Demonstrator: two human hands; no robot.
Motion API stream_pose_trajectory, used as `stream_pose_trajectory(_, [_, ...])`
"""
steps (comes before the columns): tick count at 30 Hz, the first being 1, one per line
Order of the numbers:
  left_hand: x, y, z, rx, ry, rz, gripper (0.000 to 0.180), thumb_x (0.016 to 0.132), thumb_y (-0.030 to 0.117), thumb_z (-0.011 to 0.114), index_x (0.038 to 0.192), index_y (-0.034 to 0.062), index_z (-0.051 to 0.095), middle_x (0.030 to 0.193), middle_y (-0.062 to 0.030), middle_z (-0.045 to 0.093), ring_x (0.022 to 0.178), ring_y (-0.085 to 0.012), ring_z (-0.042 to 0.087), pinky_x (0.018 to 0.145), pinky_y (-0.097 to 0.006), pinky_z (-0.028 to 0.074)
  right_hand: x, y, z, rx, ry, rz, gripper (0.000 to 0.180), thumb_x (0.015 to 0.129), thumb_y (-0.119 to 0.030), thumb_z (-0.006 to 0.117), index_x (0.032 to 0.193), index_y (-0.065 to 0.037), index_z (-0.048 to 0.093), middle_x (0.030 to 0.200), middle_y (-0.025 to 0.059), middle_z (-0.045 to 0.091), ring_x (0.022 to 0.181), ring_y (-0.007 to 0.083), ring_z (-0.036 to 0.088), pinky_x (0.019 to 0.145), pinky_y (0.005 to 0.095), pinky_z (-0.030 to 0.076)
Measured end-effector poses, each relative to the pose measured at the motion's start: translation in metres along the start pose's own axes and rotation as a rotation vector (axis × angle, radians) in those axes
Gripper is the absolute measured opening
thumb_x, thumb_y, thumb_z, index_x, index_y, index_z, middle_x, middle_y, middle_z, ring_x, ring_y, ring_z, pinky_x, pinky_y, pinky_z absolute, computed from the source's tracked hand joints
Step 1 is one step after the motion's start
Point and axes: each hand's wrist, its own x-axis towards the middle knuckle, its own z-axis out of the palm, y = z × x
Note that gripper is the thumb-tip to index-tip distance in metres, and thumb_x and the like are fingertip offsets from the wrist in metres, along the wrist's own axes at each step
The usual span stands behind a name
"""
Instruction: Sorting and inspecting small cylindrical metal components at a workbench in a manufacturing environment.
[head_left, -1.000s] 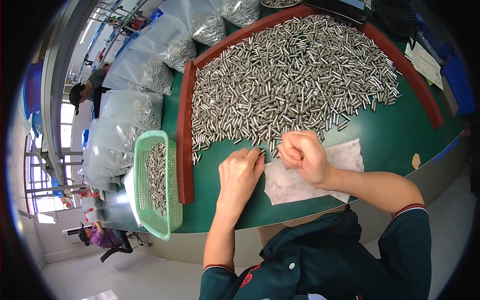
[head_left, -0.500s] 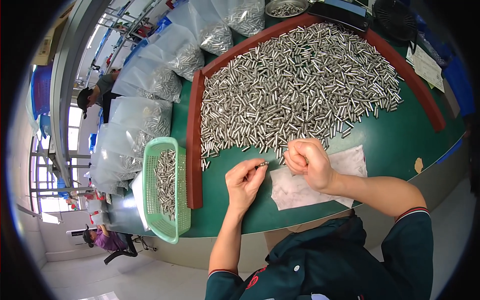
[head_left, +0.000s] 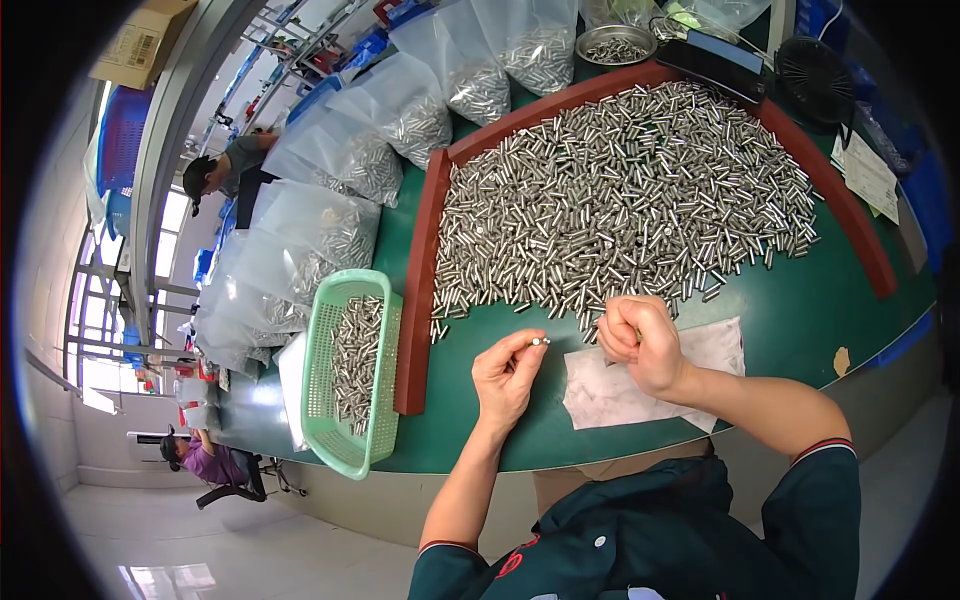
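My left hand pinches small metal pins between thumb and forefinger, their bright ends showing at the fingertips. To its right, my right hand is curled closed above the near edge of the pile; what it holds, if anything, is hidden. A wide pile of shiny metal pins spreads over the green table beyond both hands. Beneath my right wrist lies a smudged white cloth. A light green plastic basket, with many of the same pins in it, stands left of my left hand.
Dark red wooden strips border the pile. Clear bags of pins line the left and far side. A metal bowl, a phone-like black device and a small black fan stand at the back. Two people are farther left.
The whole view has shifted a little, moving the scene right and slightly down. My left hand has turned slightly, so the pin ends now face up more visibly. My right hand stays curled.
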Motion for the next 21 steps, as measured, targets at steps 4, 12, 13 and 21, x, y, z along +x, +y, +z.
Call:
stream_pose_trajectory(4, [0.001, 0.0, 0.001, -0.001, -0.015, -0.022, 0.011, 0.075, -0.002, 0.06, 0.086, -0.0017, 0.061, 0.062, 0.0031, 0.051, 0.053, -0.0009, 0.039, 0.046, -0.015, 0.03, 0.0, 0.0, 0.0, -0.004, 0.001, 0.0, 0.026, 0.077, -0.013, 0.031, 0.052, -0.008, 0.026, 0.046, 0.0002, 0.029, 0.04, 0.0075, 0.023, 0.039, 0.0231, 0.02])
stream_pose_trajectory(12, [0.005, 0.001, 0.0, -0.875, -0.133, -0.473, 0.015, 0.086, 0.014, 0.048, 0.089, 0.0007, 0.053, 0.06, 0.0007, 0.042, 0.048, -0.0047, 0.027, 0.044, -0.019, 0.022, -0.001, 0.0, -0.001, 0.01, -0.007, -0.015, 0.026, 0.077, -0.011, 0.03, 0.052, -0.008, 0.027, 0.045, 0.0001, 0.028, 0.04, 0.0076, 0.023, 0.039, 0.0226, 0.019])
stream_pose_trajectory(13, [0.006, 0.002, 0.001, -0.943, -0.138, -0.545, 0.016, 0.087, 0.016, 0.046, 0.088, 0.0013, 0.053, 0.058, 0.0001, 0.042, 0.047, -0.0047, 0.027, 0.043, -0.018, 0.022, 0.0, 0.0, -0.001, 0.009, -0.006, -0.014, 0.026, 0.077, -0.011, 0.03, 0.052, -0.008, 0.027, 0.045, 0.0001, 0.028, 0.04, 0.0076, 0.023, 0.039, 0.0226, 0.019])
stream_pose_trajectory(21, [0.01, 0.002, 0.001, -0.994, -0.138, -0.604, 0.024, 0.088, 0.015, 0.042, 0.099, -0.0028, 0.054, 0.074, -0.0104, 0.057, 0.046, -0.0046, 0.031, 0.043, -0.018, 0.025, 0.001, 0.001, 0.001, 0.008, 0.003, -0.026, 0.027, 0.078, -0.012, 0.03, 0.051, -0.008, 0.027, 0.044, 0.0002, 0.028, 0.039, 0.0074, 0.022, 0.038, 0.0226, 0.018])
